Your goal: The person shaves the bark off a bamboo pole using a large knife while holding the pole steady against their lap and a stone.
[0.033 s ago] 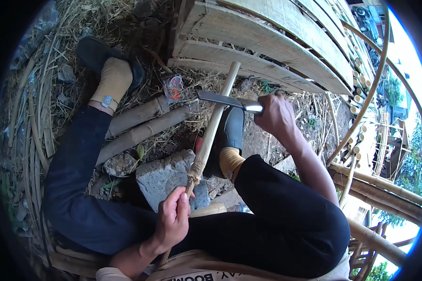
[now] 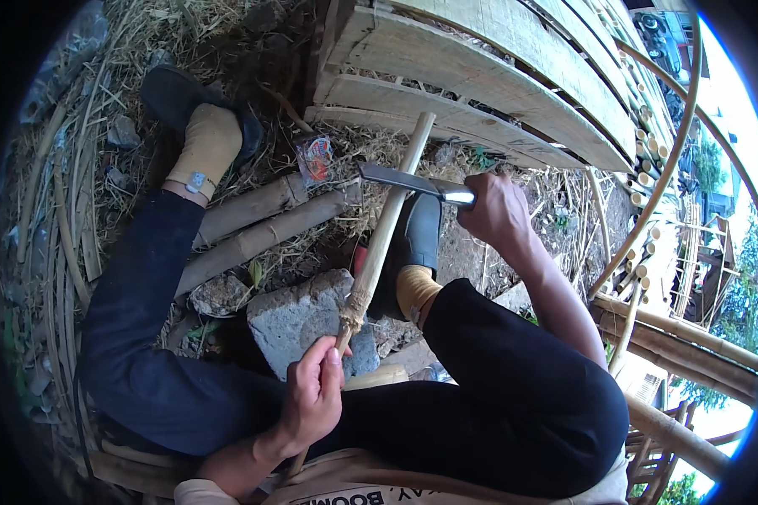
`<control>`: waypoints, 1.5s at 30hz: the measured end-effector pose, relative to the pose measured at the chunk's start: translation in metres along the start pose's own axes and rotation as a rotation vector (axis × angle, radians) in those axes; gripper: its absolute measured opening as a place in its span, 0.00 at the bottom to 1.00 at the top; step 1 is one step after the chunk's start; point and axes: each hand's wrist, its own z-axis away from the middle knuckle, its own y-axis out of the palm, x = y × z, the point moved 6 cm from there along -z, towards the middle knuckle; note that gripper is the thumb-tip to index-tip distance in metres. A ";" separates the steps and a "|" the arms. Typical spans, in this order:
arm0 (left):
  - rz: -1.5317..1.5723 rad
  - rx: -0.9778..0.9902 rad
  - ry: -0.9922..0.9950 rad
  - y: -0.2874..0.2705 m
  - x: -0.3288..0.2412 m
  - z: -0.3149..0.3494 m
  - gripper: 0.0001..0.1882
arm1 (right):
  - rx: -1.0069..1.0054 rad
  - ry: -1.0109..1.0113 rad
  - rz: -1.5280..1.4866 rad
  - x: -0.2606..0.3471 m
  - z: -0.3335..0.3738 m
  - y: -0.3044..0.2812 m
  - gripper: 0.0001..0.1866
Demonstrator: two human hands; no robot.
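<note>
A pale bamboo stick (image 2: 377, 248) slants from my body up toward the wooden slats, with a rough, frayed node partway along. Just below that node, my left hand (image 2: 313, 387) is closed around it, thumb on top. My right hand (image 2: 495, 210) grips a broad-bladed knife (image 2: 400, 178), whose handle is mostly hidden in the fist. Its blade lies across the upper part of the stick and points left. Whether the edge is cutting in cannot be made out. A grey stone block (image 2: 290, 320) sits beneath the stick, between my legs.
A slatted wooden crate (image 2: 480, 84) stands ahead. Two thick bamboo lengths (image 2: 265, 240) lie left of the stick, near an orange wrapper (image 2: 314, 158). My shoes (image 2: 417, 231) rest on straw-strewn ground. Bamboo poles (image 2: 674, 337) and a curved strip (image 2: 691, 109) are on the right.
The view has shifted very slightly. Both hands, the stick and the knife keep the same places relative to each other.
</note>
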 end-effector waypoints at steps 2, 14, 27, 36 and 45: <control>0.047 0.003 -0.019 0.001 0.002 0.004 0.11 | -0.017 -0.002 -0.033 0.003 0.001 -0.002 0.09; -0.082 -0.025 0.039 -0.002 -0.007 0.011 0.10 | -0.109 -0.011 -0.021 -0.004 0.000 -0.007 0.08; -0.104 0.035 0.045 0.006 -0.005 0.013 0.10 | -0.209 0.029 0.004 -0.040 0.013 -0.014 0.11; -0.056 0.035 -0.007 0.007 0.004 0.013 0.11 | -0.309 -0.011 0.058 -0.055 0.013 -0.008 0.12; 0.001 0.012 -0.058 0.004 0.018 0.004 0.11 | -0.248 -0.254 0.049 0.016 0.023 0.002 0.05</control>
